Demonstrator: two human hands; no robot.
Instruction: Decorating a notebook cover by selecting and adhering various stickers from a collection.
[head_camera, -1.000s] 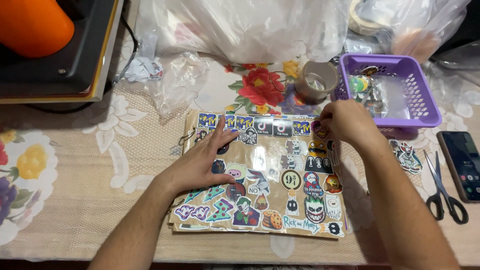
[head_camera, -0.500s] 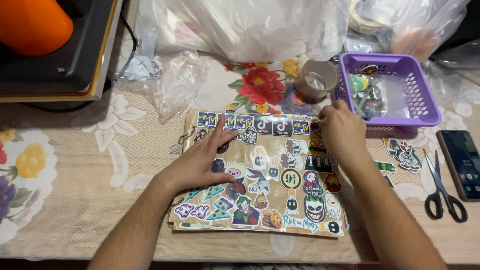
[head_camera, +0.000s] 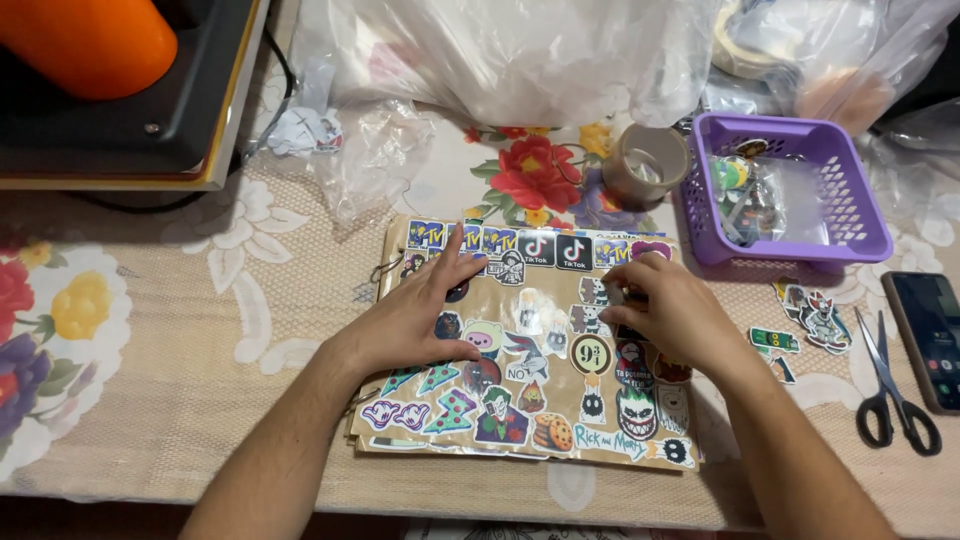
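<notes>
Table's covered with a beige lace-look tablecloth (head_camera: 200, 330) printed with big red and yellow flowers, kinda wrinkly near the front edge. Top left there's a black flat machine with a tan base (head_camera: 130, 120) and something bright orange (head_camera: 85, 40) sitting on it, plus a dark cable running behind. Crumpled clear plastic bags (head_camera: 500, 50) are piled along the back. Lighting is warm and indoor, pretty even. Can't see walls, floor or windows.
</notes>
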